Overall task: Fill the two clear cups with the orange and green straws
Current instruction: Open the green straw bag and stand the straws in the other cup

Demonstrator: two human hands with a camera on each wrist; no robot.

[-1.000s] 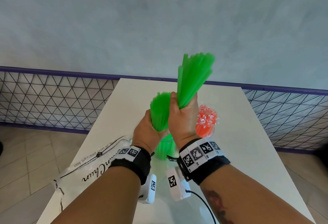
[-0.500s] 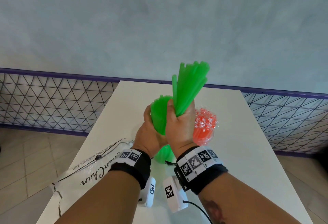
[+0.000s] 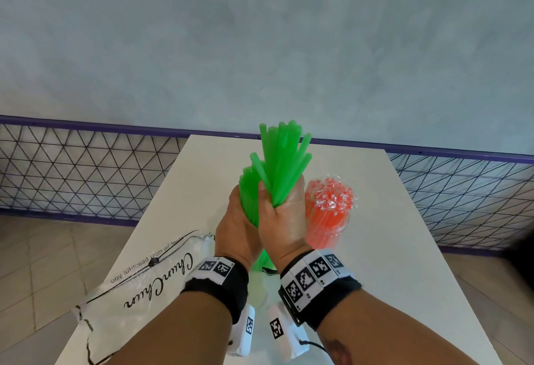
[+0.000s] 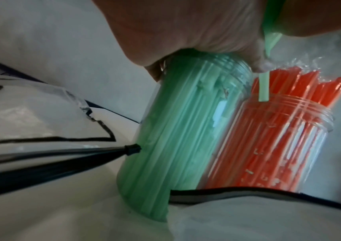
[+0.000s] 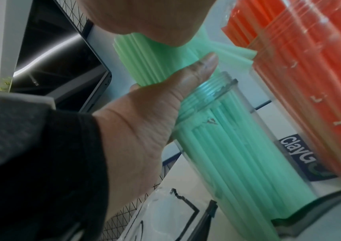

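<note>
A clear cup [image 4: 175,130] packed with green straws [image 5: 237,154] stands on the white table [image 3: 390,249]. My left hand [image 3: 239,214] grips those straws just above the rim, thumb [image 5: 194,71] across them. Pressed against it, my right hand [image 3: 281,217] grips a loose bunch of green straws [image 3: 284,165], which fans upward. One green straw [image 4: 264,88] hangs outside the rim. To the right, touching the green cup, a second clear cup [image 4: 268,146] holds orange straws [image 3: 328,208] still in crinkled plastic wrap.
A clear plastic bag [image 3: 138,286] with black script and a drawstring lies at the table's front left. A wire mesh fence [image 3: 86,174] with a purple rail runs behind the table. A grey wall rises beyond it, and the floor on both sides is tiled.
My right hand has come down with the loose green bunch, closer against the left hand and the cup top. The left hand has kept its grip.
</note>
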